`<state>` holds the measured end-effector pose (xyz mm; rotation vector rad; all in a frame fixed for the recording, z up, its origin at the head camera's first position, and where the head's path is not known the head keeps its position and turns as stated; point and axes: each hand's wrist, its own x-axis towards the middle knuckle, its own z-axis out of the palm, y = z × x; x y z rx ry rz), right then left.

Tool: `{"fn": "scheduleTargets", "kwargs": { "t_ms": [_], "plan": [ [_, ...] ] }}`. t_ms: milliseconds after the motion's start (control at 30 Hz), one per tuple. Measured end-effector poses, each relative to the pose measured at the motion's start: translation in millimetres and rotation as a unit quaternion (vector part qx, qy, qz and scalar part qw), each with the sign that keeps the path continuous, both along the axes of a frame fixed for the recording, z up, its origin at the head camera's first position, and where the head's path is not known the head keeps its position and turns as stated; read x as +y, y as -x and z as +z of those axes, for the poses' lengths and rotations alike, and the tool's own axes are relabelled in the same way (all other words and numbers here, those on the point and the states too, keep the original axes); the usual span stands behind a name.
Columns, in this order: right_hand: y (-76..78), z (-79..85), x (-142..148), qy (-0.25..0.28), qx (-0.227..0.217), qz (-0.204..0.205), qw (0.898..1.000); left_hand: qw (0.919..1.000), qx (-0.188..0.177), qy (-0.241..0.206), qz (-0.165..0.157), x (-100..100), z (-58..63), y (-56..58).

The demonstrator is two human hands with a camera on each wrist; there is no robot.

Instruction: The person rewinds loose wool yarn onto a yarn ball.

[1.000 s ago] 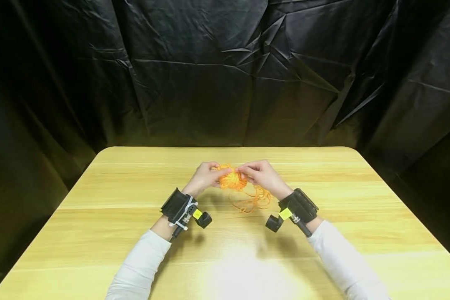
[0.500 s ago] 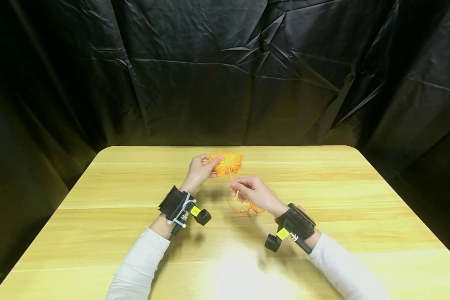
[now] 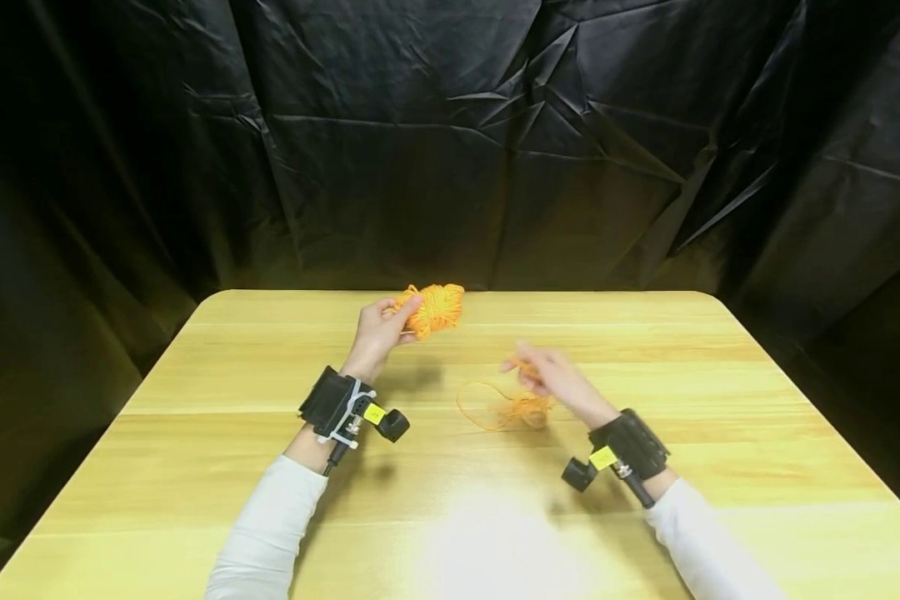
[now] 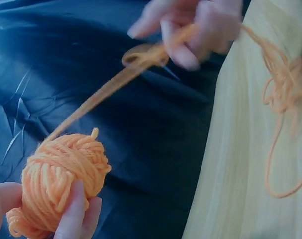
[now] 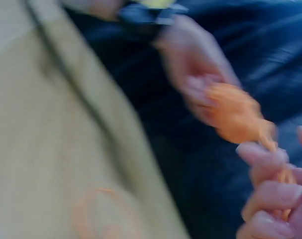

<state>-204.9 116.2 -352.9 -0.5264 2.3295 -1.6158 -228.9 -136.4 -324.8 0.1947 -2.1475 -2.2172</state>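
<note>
My left hand (image 3: 375, 335) grips one end of an orange yarn ball (image 3: 441, 308) above the far part of the table, thumb on the near side. In the left wrist view, fingers also show around the lower part of the wound ball. From its top a taut yarn strand (image 4: 93, 102) runs up to my right hand (image 3: 564, 382), which is blurred and lower on the right. The right wrist view shows the strand passing through that hand's curled fingers (image 5: 272, 195). Under the right hand lies loose yarn (image 3: 531, 408), with one wide loop reaching left.
A light wooden table (image 3: 195, 467) carries the loose yarn, its far edge just beyond the yarn ball. Black sheeting (image 3: 390, 192) hangs behind it. Each wrist wears a black strap with a small camera (image 3: 394, 425) jutting inward.
My right hand drew back from the ball, first toward me, then to the right, with the strand. The left hand carried the yarn ball left and farther away. The ball's angle has turned.
</note>
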Motion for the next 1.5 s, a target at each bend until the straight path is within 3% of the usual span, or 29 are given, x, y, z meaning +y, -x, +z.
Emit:
{"fn": "scheduleTargets", "kwargs": {
  "t_ms": [67, 133, 233, 333, 433, 533, 633, 667, 767, 867, 900, 1000, 1100, 1233, 1300, 1500],
  "plan": [
    [2.7, 9.6, 13.1, 0.027, -0.006, -0.052, 0.998, 0.9999, 0.005, -0.011, 0.004, -2.1, 1.4, 0.4],
    [4.8, 16.2, 26.0, 0.029, 0.0, -0.065, 0.997, 0.9998, 0.008, -0.017, 0.006, -3.2, 2.4, 0.6],
    [6.1, 21.2, 42.2, -0.047, 0.006, -0.015, 0.999, 0.9997, 0.013, -0.02, 0.01, -3.6, 4.1, 0.8],
    [5.6, 20.2, 49.3, -0.161, 0.025, 0.064, 0.985, 0.9998, 0.015, -0.012, 0.009, -2.2, 5.4, 0.4],
    [4.6, 15.5, 41.6, -0.197, 0.036, 0.089, 0.976, 0.9998, 0.019, -0.005, -0.003, 2.4, 5.5, -0.2],
    [4.0, 10.1, 21.2, -0.158, 0.042, 0.06, 0.985, 0.9994, 0.028, -0.003, -0.021, 8.9, 3.8, -1.2],
    [4.9, 6.4, -4.6, -0.07, 0.03, 0.03, 0.997, 0.9984, 0.045, -0.005, -0.033, 14.1, 1.5, -2.9],
    [5.0, 5.4, -12.8, -0.043, 0.024, 0.023, 0.999, 0.9969, 0.062, -0.016, -0.046, 12.7, -8.9, 5.8],
    [3.3, 2.3, -34.5, 0.045, 0.012, 0.014, 0.999, 0.9953, 0.077, -0.016, -0.056, 15.6, -11.8, 5.0],
    [-1.5, -2.5, -49.2, 0.108, 0.037, 0.008, 0.993, 0.9955, 0.074, -0.014, -0.057, 17.5, -14.0, 6.2],
    [-3.8, -4.3, -52.6, 0.121, 0.049, 0.009, 0.991, 0.9971, 0.061, -0.004, -0.046, 20.7, -5.0, -2.4],
    [-10.2, -9.9, -58.6, 0.13, 0.074, 0.015, 0.989, 0.9984, 0.043, -0.007, -0.036, 21.3, -4.4, -1.5],
    [-13.5, -16.0, -59.9, 0.118, 0.063, 0.028, 0.991, 0.9989, 0.031, -0.013, -0.033, 21.4, -3.6, -1.9],
    [-9.4, -26.6, -56.8, 0.125, 0.013, 0.043, 0.991, 0.9982, 0.023, -0.02, -0.051, 22.0, -2.7, -2.9],
    [-5.3, -32.0, -53.5, 0.145, -0.032, 0.054, 0.987, 0.9974, 0.019, -0.024, -0.065, 22.4, -2.4, -3.6],
    [7.9, -39.6, -42.6, 0.217, -0.166, 0.087, 0.958, 0.9942, 0.012, -0.028, -0.103, 22.4, -3.4, -5.7]
  ]
}}
